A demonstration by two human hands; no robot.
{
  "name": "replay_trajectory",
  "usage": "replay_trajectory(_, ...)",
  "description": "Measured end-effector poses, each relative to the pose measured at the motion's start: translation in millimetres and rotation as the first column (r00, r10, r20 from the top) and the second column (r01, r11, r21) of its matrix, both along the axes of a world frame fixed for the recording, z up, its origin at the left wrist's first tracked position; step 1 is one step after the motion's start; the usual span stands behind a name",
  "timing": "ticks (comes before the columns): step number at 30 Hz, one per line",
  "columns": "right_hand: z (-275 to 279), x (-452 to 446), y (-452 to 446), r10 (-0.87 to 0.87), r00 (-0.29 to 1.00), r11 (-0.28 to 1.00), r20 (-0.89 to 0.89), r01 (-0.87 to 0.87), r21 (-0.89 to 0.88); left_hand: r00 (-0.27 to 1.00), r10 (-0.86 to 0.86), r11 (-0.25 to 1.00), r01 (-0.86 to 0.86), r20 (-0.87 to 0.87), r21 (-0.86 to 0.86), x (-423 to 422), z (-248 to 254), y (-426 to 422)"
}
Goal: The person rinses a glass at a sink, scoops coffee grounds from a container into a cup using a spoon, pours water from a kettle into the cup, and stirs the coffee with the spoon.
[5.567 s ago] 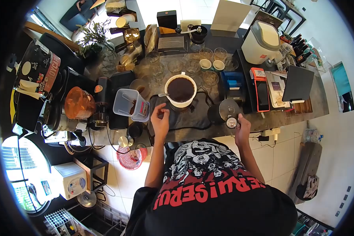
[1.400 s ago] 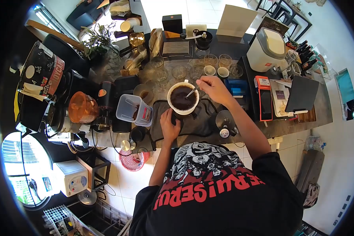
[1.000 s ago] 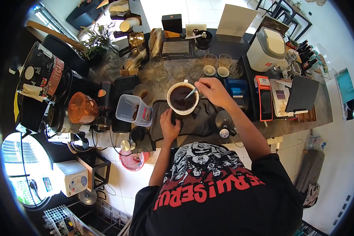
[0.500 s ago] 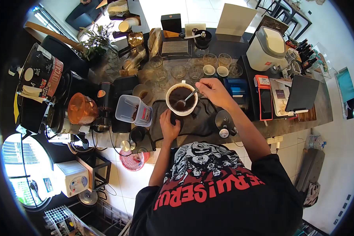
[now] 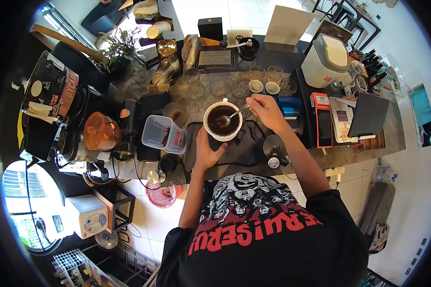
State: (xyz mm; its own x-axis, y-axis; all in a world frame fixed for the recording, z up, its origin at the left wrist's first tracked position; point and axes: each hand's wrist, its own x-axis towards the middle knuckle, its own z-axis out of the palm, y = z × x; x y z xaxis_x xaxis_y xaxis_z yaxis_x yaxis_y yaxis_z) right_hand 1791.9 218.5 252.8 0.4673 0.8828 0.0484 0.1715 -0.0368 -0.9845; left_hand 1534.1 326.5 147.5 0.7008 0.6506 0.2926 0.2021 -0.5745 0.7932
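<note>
A white cup point(image 5: 207, 125) filled with dark coffee point(image 5: 219, 125) sits on a dark mat point(image 5: 192, 150), its small handle pointing away from me. My left hand point(image 5: 207, 152) steadies the cup, with the fingers along its near left side and the thumb stretched out below. My right hand point(image 5: 267, 113) pinches the end of a metal spoon point(image 5: 238, 111) from the right. The spoon leans over the rim with its bowl dipped in the coffee.
Left of the cup is a clear plastic container point(image 5: 153, 130) with dark contents. Several glasses point(image 5: 219, 88) and two small cups point(image 5: 272, 87) stand behind. A round metal-and-black item point(image 5: 274, 146) lies right, near a card terminal point(image 5: 323, 125).
My left hand has moved up and closed round the cup's near left side. My right hand and the spoon have shifted slightly right, and the spoon's bowl has moved within the coffee.
</note>
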Motion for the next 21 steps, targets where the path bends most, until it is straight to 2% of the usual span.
replay_trajectory(5, -6.5, 1.2, -3.0, -0.008, 1.000, 1.000, 0.001, 0.008, 0.009, 0.997, -0.014, 0.993, 0.023, 0.072, -0.116, 13.0, 5.8, 3.1)
replay_trajectory(7, -3.5, 0.8, -5.8, 0.055, 0.998, 0.998, 0.006, -0.055, -0.034, 0.994, -0.023, 0.992, 0.036, 0.105, -0.120, 15.7, -4.9, 7.8)
replay_trajectory(11, -1.9, -2.7, -5.5, 0.008, 0.999, 0.999, 0.037, -0.007, -0.044, 0.988, -0.011, 0.988, 0.035, 0.152, -0.153, 19.5, -20.7, 12.9)
replay_trajectory(14, -2.2, -5.0, -3.5, -0.025, 0.999, 1.000, 0.030, 0.025, -0.007, 0.987, 0.011, 0.965, 0.031, 0.160, -0.259, 19.4, -32.4, 10.7)
replay_trajectory(17, -0.7, -3.3, -5.0, 0.048, 0.998, 0.999, 0.039, -0.047, -0.010, 0.985, 0.008, 0.975, 0.030, 0.170, -0.220, 20.6, -43.2, 10.1)
replay_trajectory(20, -5.2, -6.9, -4.7, -0.029, 0.992, 0.999, 0.126, 0.025, 0.034, 0.971, 0.057, 0.936, 0.029, 0.234, -0.350, 25.2, -53.1, 5.4)
replay_trajectory(21, -4.7, -6.9, -5.6, -0.018, 0.993, 1.000, 0.114, 0.016, 0.017, 0.968, 0.070, 0.938, 0.018, 0.240, -0.346, 26.9, -55.0, 3.9)
